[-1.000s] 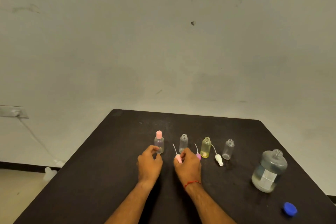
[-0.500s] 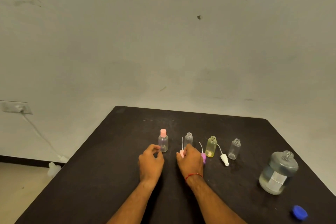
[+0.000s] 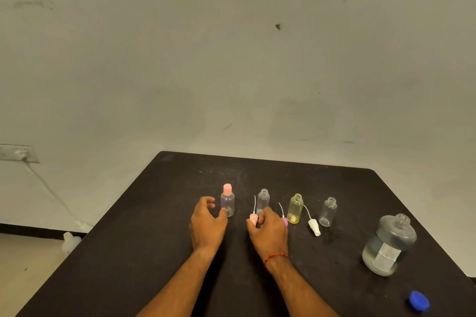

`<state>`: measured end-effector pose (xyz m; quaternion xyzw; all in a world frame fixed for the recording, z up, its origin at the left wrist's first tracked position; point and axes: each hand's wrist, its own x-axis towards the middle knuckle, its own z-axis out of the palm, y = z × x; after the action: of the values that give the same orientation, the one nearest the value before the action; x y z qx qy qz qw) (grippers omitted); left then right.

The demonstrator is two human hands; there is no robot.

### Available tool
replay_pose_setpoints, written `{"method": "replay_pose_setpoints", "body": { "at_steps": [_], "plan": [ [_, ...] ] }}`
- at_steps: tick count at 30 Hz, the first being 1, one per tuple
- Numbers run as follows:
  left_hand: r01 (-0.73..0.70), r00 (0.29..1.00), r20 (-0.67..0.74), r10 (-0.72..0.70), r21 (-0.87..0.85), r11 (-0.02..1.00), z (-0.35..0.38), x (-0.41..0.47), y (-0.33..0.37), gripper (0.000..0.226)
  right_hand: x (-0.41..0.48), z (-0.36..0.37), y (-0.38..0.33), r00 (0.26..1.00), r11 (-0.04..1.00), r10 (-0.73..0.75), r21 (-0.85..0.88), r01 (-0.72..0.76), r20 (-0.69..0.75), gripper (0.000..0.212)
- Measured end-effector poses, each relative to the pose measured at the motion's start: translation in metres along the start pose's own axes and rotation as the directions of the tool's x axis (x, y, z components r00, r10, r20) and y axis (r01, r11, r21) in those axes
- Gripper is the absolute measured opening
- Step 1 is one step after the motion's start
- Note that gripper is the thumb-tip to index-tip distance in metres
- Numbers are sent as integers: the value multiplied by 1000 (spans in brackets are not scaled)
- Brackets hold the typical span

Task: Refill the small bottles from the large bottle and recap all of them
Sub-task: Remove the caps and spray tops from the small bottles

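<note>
Nearest me, at the lower right of the frame, the round blue plastic cap (image 3: 419, 301) lies on the black desk (image 3: 128, 252), off its bottle so pouring can begin. Just above it stands the large clear bottle with a white label (image 3: 389, 244), open-necked and partly filled with liquid, well to the right of the row.

In the lower centre, my right hand (image 3: 269, 233) has its fingers (image 3: 253, 221) pinched narrow on the small pink spray cap with its thin dip tube (image 3: 253, 217), I judge to fit it to a bottle or set it aside. My left hand (image 3: 207, 224) curls half open beside the small clear bottle with a pink cap (image 3: 227, 201), thumb touching its base, perhaps to steady it.

Beyond my right hand, the row runs rightward: a small clear open bottle (image 3: 263, 201), a purple spray cap (image 3: 284, 221) mostly hidden, a small yellow open bottle (image 3: 295, 208), a white spray cap (image 3: 314, 226) lying flat, and another clear open bottle (image 3: 328, 211). Each cap lies beside its bottle, which should make recapping easy.
</note>
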<state>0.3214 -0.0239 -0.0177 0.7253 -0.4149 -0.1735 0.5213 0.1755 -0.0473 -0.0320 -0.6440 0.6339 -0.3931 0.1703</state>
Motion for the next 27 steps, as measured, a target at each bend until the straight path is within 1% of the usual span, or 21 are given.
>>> {"method": "replay_pose_setpoints", "body": {
  "at_steps": [4, 7, 8, 10, 12, 14, 19, 23, 27],
  "plan": [
    [39, 997, 66, -44, 70, 997, 6, 12, -1, 60, -3, -7, -6, 997, 998, -47, 28, 49, -56, 45],
    [39, 989, 140, -52, 92, 995, 12, 22, -2, 72, -2, -12, -11, 995, 997, -67, 27, 70, -72, 45],
    [26, 985, 167, -40, 85, 996, 14, 25, -1, 72, -1, -14, -14, 994, 997, -76, 27, 78, -75, 45],
    [-4, 978, 208, -12, 76, 997, 17, 27, 1, 63, 2, -17, -17, 991, 993, -113, 33, 116, -73, 44],
    [-27, 974, 225, 9, 78, 997, 20, 28, 3, 50, 3, -21, -21, 988, 989, -143, 32, 145, -66, 40],
    [-30, 974, 224, 13, 72, 997, 22, 28, 4, 44, 4, -25, -24, 986, 987, -156, 23, 158, -57, 36],
    [-34, 977, 211, 24, 45, 998, 23, 24, 6, 42, 1, -26, -22, 985, 987, -157, 31, 159, -69, 39],
    [-59, 979, 200, 48, 53, 997, 21, 22, 8, 44, -3, -25, -20, 992, 993, -114, 34, 116, -47, 41],
    [-83, 979, 191, 70, 59, 995, 15, 23, 11, 45, 0, -28, -23, 983, 982, -177, 48, 180, -57, 32]
  ]
}}
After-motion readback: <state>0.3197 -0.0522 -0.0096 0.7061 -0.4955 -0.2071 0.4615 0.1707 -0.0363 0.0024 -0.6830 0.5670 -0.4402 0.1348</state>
